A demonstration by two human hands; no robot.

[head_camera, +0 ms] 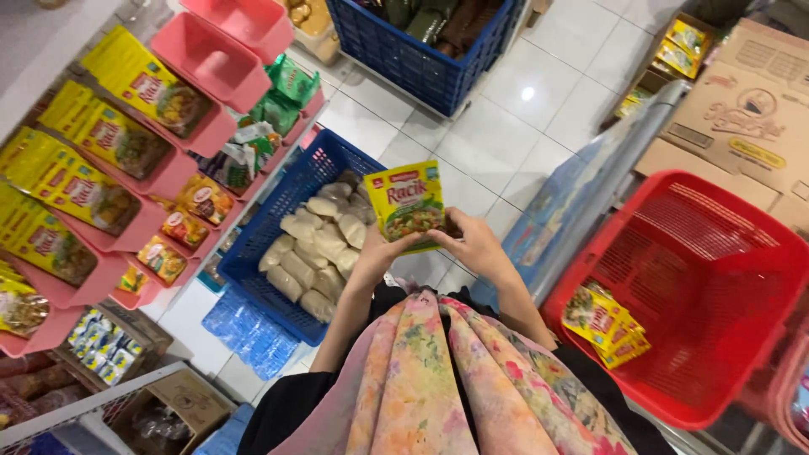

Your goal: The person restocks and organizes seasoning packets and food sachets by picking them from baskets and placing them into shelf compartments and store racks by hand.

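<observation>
Both hands, left hand (383, 251) and right hand (474, 243), hold a stack of yellow seasoning packets (409, 202) upright. Left of the packets sits a blue basket (278, 221) of pale bags; right of them, a red basket (716, 278) holds more yellow packets (605, 325)

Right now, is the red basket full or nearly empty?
Nearly empty. The red basket shows mostly bare mesh floor, with only a small stack of yellow packets in one corner.

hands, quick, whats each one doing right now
Left hand: closed on the yellow-green packet.
Right hand: closed on the same packet's lower right edge.
</observation>
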